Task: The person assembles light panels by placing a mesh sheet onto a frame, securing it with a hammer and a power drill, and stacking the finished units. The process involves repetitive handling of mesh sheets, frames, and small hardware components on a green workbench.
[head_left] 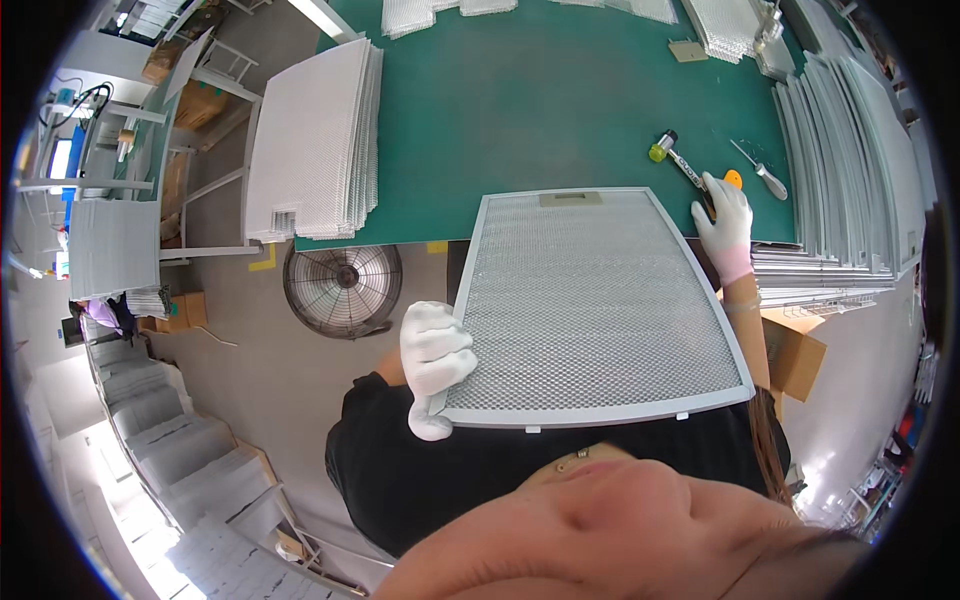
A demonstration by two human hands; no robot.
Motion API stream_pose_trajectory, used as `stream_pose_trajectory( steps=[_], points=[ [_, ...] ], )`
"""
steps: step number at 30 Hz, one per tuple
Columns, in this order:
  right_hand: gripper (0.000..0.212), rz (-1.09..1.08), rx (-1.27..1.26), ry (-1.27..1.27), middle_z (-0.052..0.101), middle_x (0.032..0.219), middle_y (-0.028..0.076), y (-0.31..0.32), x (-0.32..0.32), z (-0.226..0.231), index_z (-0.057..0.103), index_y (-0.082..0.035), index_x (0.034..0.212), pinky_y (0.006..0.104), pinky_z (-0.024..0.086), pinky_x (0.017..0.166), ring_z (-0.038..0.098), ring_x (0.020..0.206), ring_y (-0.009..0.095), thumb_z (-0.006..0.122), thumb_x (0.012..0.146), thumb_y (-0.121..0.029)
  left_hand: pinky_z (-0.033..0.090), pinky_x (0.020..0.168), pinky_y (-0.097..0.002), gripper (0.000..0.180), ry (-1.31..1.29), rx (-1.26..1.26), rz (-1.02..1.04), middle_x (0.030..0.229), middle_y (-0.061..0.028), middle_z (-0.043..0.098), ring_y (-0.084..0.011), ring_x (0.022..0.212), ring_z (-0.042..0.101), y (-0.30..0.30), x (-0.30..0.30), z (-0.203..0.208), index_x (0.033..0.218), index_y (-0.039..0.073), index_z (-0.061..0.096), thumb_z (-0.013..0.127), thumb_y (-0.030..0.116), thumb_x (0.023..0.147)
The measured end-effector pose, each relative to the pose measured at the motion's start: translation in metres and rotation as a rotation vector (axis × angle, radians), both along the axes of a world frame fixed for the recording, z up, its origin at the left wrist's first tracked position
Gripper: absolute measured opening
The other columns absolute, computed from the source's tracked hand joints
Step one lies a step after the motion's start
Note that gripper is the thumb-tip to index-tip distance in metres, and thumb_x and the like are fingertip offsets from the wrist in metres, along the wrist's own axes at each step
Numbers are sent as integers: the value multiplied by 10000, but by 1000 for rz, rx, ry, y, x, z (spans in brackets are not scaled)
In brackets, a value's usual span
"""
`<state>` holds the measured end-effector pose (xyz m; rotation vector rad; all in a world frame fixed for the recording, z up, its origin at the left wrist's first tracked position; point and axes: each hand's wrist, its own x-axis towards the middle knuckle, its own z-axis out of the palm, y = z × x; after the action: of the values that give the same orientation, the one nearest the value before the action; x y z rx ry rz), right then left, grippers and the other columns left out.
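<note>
A framed metal mesh filter panel (600, 310) lies tilted toward me, its far end over the green table and its near edge against my body. My left hand (436, 365), in a white glove, is closed around the panel's left edge near its lower corner. Beyond the panel's right side, my gloved right hand (724, 225) is closed around the dark grip of a small mallet (684, 167). The mallet's yellow-green and black head rests on the table, pointing away. Beside my right fingers is an orange object (733, 179), partly hidden. A screwdriver (768, 178) lies just right of it.
Stacked mesh sheets (312, 140) stand at the green table's (520, 110) left edge. A tall row of frames (850, 160) lines its right side. More mesh pieces (725, 25) lie at the far edge. A floor fan (345, 285) and cardboard box (795, 355) are below.
</note>
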<state>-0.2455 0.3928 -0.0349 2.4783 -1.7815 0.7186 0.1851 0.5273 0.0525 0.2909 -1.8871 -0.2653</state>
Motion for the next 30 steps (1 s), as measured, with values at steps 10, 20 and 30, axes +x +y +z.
stream_pose_trajectory(
  steps=[10,20,30],
  points=[
    [265,-165,100,226,613,900,115,-40,-2,-18,632,-87,1156,437,537,739,668,841,308,633,898,-146,392,565,-347,261,-256,-300,353,711,-124,566,-228,605,505,-82,-9,152,919,-85,608,579,175,921],
    [528,109,477,-1075,518,1004,49,28,12,123,428,10,1481,219,486,639,521,684,74,430,955,53,448,624,-343,432,-955,-515,351,728,-11,519,-196,672,564,-203,-102,101,1292,194,615,603,187,860],
    [557,495,47,-607,621,1136,116,15,11,235,323,-6,1566,223,464,663,505,689,71,468,1030,-55,412,666,-393,699,-249,-255,816,613,-9,504,-223,577,509,-214,-152,54,1228,-8,642,816,359,659]
  ],
)
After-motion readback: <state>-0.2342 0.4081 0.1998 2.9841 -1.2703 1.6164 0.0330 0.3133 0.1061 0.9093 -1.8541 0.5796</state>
